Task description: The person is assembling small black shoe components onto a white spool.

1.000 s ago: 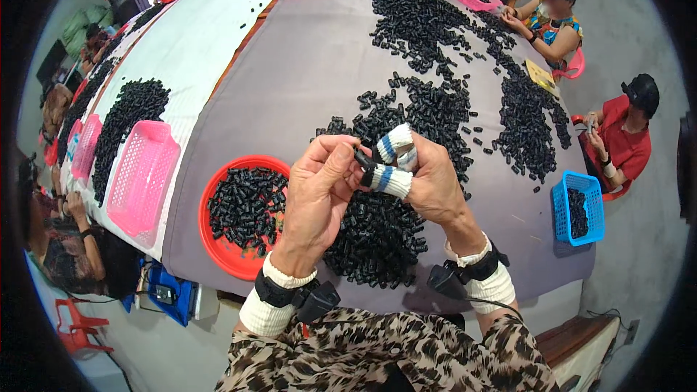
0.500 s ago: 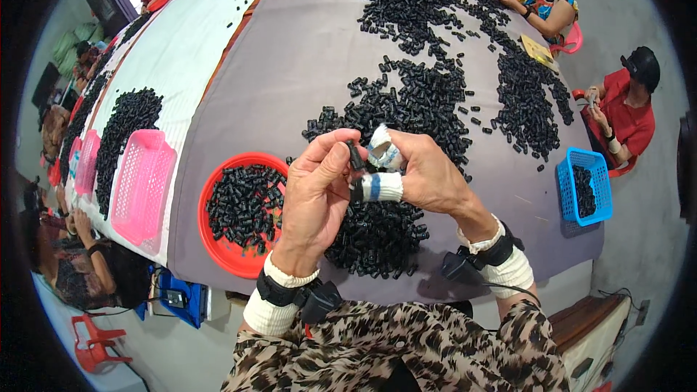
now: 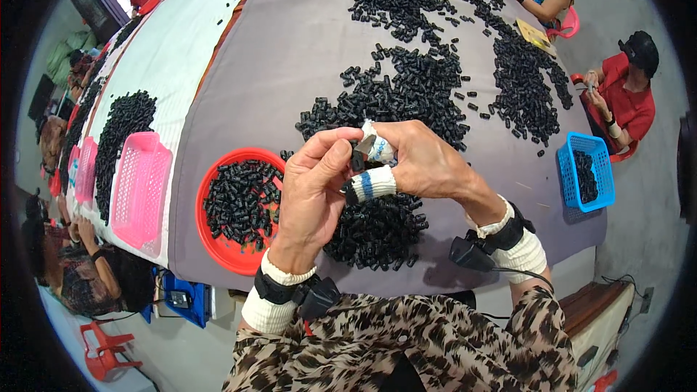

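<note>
Left hand (image 3: 312,189) has one small black cylindrical piece (image 3: 356,158) pinched between thumb and fingers, above the grey cloth (image 3: 254,101) and in front of the chest. Right hand (image 3: 428,160) is curled in from the other side, its covered fingertips close against the piece; exact contact is blocked by the fingers, so can't tell whether it's gripping the piece, something else or nothing. Right thumb wears a white finger cover with a blue stripe (image 3: 374,184); a second white finger cover (image 3: 379,149) sits on the forefinger. Handling, my guess: piece is very light, stiff moulded plastic or hard rubber, smooth enough to slip or roll between bare fingertips, not fragile. Best hold looks like a thumb-and-finger pinch round the barrel, ends left free. Loose black pieces (image 3: 377,232) lie heaped below the hands, more in the red round tray (image 3: 226,260) just beside the left hand, others in the blue basket (image 3: 592,205) well off to the right. Writing: blue print-like marks on the forefinger cover, partly turned away. Nothing readable on the black pieces at this size; no brand made out on them.
</note>
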`<control>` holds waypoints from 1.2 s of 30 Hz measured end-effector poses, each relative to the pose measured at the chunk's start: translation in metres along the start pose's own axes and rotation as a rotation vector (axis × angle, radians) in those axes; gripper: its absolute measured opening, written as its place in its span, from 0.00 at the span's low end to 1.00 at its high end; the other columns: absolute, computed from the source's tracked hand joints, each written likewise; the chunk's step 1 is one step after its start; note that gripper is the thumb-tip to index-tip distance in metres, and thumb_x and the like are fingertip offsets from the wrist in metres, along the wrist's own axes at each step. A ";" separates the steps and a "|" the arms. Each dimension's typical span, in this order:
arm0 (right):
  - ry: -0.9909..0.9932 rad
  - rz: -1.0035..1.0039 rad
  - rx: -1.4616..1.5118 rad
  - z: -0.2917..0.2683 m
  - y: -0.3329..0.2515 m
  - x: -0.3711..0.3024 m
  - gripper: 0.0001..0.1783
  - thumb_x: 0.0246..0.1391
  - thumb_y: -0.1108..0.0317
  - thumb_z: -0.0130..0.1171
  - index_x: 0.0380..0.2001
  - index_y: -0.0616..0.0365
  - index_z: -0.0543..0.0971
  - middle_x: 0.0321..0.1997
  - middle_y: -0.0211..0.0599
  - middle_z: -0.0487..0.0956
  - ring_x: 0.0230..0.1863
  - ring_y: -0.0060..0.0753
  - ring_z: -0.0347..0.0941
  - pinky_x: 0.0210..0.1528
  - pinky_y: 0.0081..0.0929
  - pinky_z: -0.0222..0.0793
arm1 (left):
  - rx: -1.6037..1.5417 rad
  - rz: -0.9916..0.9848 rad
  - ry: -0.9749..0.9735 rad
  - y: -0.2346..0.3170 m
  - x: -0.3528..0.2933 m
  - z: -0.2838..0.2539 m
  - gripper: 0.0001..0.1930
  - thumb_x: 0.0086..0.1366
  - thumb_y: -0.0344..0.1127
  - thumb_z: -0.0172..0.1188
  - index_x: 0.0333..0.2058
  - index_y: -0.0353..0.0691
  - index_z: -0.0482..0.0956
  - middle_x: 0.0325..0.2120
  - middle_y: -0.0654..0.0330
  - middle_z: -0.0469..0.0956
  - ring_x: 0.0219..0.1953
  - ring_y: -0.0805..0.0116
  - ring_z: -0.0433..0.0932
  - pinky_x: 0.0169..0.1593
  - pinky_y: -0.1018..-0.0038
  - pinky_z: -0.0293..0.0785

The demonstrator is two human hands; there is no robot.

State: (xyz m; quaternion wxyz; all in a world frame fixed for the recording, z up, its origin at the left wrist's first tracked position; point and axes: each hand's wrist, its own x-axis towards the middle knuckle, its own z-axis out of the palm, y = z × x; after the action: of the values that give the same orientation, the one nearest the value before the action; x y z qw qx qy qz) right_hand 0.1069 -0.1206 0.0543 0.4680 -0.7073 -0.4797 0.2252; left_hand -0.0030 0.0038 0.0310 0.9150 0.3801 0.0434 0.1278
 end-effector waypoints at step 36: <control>0.022 -0.004 -0.020 -0.002 -0.003 -0.010 0.23 0.33 0.53 0.67 0.22 0.64 0.73 0.19 0.42 0.73 0.21 0.38 0.70 0.27 0.31 0.65 | 0.002 -0.029 0.031 -0.011 -0.001 0.000 0.10 0.61 0.33 0.54 0.38 0.34 0.75 0.30 0.62 0.76 0.32 0.77 0.74 0.39 0.80 0.71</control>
State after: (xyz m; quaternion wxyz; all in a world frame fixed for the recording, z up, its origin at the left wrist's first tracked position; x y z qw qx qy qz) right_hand 0.1030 -0.1304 0.0564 0.4666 -0.7134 -0.4782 0.2114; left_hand -0.0017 -0.0039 0.0228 0.9157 0.3781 0.0631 0.1203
